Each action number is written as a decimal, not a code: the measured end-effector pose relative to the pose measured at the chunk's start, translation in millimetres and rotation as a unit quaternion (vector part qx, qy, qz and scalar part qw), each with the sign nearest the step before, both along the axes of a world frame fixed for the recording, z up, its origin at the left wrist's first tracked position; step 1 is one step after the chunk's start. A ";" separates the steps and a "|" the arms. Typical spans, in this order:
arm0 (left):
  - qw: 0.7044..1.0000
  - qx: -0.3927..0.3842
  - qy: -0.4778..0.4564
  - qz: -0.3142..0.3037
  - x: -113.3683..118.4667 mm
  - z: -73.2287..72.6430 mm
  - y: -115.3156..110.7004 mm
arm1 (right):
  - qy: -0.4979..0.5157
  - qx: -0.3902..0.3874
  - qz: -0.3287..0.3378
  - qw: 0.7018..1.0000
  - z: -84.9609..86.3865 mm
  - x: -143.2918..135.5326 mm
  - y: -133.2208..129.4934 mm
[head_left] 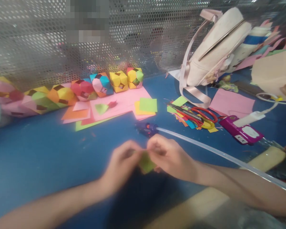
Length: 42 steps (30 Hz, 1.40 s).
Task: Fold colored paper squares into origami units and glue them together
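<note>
Green paper (147, 162) is held between the two hands, low in the middle of the view, on the person's side of the blue table (50, 149). The left hand (122, 163) has thumb and fingers closed in a pinch at its left edge, and the right hand (173, 157) grips the opposite edge near the top, its fingers curled in around the thumb. Blur softens both hands, so I cannot tell exactly which fingertips press on the paper or where a crease might run.

The step in hand looks to be folding or shaping this one small piece. Beyond the hands, a green folded piece (101, 108) lies on a pink sheet (126, 100), and folded paper balls (135, 78) stand in a row along the perforated metal panel (133, 35); the held piece may well be meant as a part for another such ball. A green square (149, 105), flat and loose, lies near the pink sheet.

As I judge it, the next move calls for one hand to keep the paper steady while the other lines up the edges and presses the crease sharp, without bending the corners. Neither the scissors (189, 114) to the right nor the blue tool (146, 128) just beyond the fingers, with its long clear rod (205, 145), seems needed for that
</note>
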<state>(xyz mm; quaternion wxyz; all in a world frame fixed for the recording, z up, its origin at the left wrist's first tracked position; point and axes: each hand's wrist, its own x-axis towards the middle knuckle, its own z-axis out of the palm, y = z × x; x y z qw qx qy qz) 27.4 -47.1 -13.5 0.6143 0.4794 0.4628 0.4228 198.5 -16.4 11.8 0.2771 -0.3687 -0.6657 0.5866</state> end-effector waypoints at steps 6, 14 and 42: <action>0.999 -0.013 -0.030 -0.003 0.9 1.9 0.3 | -0.001 0.059 0.010 0.998 -0.1 2.7 1.3; 0.999 0.024 0.027 -0.006 -4.0 -1.5 2.5 | -0.034 0.193 -0.007 0.981 2.2 2.4 1.2; 0.951 0.196 0.237 -0.039 -7.4 1.0 5.4 | -0.093 0.366 -0.012 0.926 -9.5 3.5 1.9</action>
